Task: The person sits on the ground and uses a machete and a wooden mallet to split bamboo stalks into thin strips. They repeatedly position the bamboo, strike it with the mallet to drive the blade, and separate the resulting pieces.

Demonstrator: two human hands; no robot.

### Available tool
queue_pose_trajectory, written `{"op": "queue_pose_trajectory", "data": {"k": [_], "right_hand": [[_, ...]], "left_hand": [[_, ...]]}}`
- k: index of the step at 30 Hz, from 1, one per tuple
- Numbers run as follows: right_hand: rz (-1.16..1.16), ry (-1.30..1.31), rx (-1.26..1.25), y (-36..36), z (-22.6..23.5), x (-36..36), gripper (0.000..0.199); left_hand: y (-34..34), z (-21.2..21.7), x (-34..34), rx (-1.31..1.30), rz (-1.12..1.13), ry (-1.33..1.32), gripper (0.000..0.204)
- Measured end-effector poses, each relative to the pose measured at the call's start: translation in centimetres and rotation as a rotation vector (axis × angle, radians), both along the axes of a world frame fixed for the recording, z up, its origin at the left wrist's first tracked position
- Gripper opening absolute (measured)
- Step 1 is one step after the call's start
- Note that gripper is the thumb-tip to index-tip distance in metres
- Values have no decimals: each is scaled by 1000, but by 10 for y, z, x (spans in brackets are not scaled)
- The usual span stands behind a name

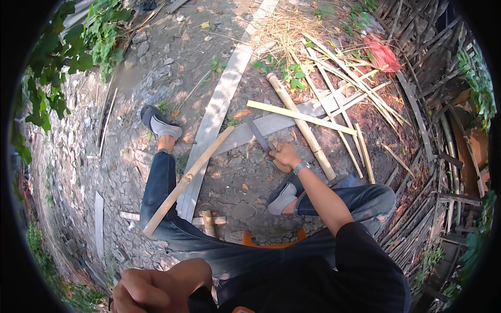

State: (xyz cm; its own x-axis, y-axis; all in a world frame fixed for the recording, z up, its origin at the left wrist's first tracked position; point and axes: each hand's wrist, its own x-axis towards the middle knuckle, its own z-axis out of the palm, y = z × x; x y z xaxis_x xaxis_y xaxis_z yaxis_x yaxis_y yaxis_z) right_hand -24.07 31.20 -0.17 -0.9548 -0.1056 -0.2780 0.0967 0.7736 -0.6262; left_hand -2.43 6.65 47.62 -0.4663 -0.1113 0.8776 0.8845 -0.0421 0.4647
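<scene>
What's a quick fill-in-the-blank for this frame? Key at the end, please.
1. The ____ hand grips a dark-bladed knife.
2. One bamboo length crosses over the person's ____ leg in the picture.
3. The crumpled plastic at the upper right is coloured ____.

Missing words: right; left; red.
</scene>
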Motion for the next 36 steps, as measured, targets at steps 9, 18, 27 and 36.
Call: {"op": "queue_pose_trajectory", "data": {"k": [9, 18, 27, 36], "right_hand": [[-41, 199, 377, 64, 21, -107, 67], [178, 270, 609, 88, -9, -131, 40], [276, 232, -484, -1, 106, -83, 36], [167, -281, -1236, -69, 191, -23, 39]], "left_hand": [[0, 3, -45, 128, -3, 94, 19], [-11, -16, -55, 164, 131, -105, 23], [-28, -182, -35, 486, 506, -1132, 32], [-67, -353, 49, 1244, 735, -1424, 96]]}}
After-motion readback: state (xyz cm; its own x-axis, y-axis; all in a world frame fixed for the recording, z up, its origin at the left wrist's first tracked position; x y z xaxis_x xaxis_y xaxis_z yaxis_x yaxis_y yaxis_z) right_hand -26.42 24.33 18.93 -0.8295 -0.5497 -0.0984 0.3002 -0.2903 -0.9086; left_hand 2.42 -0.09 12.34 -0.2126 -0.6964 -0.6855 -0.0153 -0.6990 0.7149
